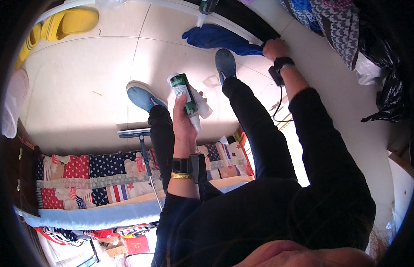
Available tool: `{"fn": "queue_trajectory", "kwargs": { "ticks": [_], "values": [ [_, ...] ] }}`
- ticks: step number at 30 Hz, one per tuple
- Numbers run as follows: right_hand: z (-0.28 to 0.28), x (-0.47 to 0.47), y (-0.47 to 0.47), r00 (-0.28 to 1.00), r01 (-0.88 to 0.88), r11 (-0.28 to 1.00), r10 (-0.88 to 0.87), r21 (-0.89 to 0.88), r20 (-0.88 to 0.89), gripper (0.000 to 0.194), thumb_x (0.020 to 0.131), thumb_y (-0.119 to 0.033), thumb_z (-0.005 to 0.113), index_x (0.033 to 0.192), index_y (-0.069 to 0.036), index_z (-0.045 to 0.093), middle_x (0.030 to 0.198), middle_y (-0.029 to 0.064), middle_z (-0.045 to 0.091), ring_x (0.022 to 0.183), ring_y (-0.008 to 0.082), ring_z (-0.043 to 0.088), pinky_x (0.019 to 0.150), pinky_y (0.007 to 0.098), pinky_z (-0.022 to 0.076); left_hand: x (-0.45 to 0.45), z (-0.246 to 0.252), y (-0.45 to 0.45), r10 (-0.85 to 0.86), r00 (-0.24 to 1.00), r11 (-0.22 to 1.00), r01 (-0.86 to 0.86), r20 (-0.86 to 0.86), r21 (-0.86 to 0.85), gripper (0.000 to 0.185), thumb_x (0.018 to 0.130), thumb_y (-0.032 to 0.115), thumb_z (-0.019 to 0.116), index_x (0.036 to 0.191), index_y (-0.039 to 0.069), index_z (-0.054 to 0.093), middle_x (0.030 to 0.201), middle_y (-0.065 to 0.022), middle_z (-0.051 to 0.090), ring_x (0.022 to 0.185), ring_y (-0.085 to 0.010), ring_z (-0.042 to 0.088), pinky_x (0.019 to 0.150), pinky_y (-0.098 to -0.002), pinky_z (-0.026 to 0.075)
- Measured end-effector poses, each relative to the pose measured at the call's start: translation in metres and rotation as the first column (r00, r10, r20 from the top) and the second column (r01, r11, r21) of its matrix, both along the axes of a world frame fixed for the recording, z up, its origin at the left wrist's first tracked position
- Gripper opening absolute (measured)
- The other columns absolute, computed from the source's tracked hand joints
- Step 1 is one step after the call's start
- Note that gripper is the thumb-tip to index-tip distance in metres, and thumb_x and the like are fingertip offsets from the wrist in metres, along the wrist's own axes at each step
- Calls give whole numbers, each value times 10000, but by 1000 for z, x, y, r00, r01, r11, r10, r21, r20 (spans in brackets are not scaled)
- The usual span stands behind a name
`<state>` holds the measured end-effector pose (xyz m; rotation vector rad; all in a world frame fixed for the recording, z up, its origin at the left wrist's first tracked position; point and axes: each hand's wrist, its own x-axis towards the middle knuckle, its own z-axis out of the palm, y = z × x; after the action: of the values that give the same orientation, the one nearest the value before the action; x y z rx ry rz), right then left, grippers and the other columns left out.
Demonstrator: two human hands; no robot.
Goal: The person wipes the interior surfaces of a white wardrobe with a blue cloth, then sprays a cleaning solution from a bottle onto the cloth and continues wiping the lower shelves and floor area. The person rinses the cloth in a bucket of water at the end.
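Note:
My left hand (186, 115) is wrapped around a bottle with a green label and a white cap (184, 93). Its cap points down towards my wrist. A whitish translucent bottle (203, 106) is held behind it in the same hand, partly hidden by it. My right hand (275, 50) grips one end of a dark blue cloth (223, 40), beside the end of a long black panel (250, 20). From that hand the cloth stretches left along the panel's pale edge. Another green bottle with a white tip (207, 10), cut off by the frame, shows above the cloth; it may be a reflection.
A flat-headed floor squeegee or mop (135, 132) leans by my left leg, before a bed with a patchwork skirt (103, 167). Yellow slides (72, 25) lie on the tiled floor (80, 73). Black plastic bags (380, 66) and patterned fabric (340, 30) are at right.

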<state>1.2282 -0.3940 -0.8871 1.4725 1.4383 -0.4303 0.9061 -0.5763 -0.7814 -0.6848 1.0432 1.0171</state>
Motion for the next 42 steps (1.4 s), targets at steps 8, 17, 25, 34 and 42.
{"fn": "queue_trajectory", "kwargs": {
  "ticks": [8, 17, 25, 34, 42],
  "values": [
    [-50, 16, 2, 972, 173, 975, -147, -138, 184, 401, 846, -253, 456, 1176, -109, 632, 1290, 153, 556, 1165, 356, 552, 982, 425, 439, 1, 5, 2, 1, 1000, 1000, -1, 1, -15, 539, 861, 337, 610, 1250, -9, 469, 1109, -187, 575, 1083, -323, 579, 968, -452, 461],
    [-28, -6, -25, 969, 133, 979, -161, 153, 186, 329, 863, -292, 479, 1039, -116, 694, 1252, 168, 549, 1140, 369, 507, 942, 490, 410, 0, 7, 2, -14, 1000, 1000, 14, 4, -20, 538, 865, 341, 603, 1254, -5, 467, 1131, -199, 567, 1089, -320, 578, 963, -451, 466],
    [-77, -94, -52, 975, 154, 850, -212, 503, 61, 320, 761, -218, 578, 1013, -39, 664, 1198, 217, 465, 1140, 382, 422, 913, 423, 406, 2, 5, 2, -66, 998, 998, 66, -14, 2, 533, 876, 343, 579, 1262, -3, 458, 1134, -187, 570, 1102, -317, 572, 963, -460, 464],
    [-13, -45, -20, 987, -118, 927, 150, 356, -63, 192, 768, -201, 576, 855, -98, 713, 1011, 126, 644, 1048, 321, 518, 898, 440, 415, 2, 3, -2, -75, 997, 997, 75, -12, -25, 529, 874, 328, 586, 1264, -4, 453, 1124, -167, 583, 1088, -310, 577, 972, -462, 455],
    [-35, -17, 11, 929, 286, 957, -265, -46, 258, 379, 886, -301, 452, 1179, -138, 627, 1271, 141, 577, 1172, 386, 542, 962, 463, 443, 0, 6, -2, -51, 999, 999, 51, -15, -2, 525, 881, 328, 578, 1267, -3, 448, 1129, -171, 578, 1094, -316, 575, 969, -459, 461]
  ]
}}
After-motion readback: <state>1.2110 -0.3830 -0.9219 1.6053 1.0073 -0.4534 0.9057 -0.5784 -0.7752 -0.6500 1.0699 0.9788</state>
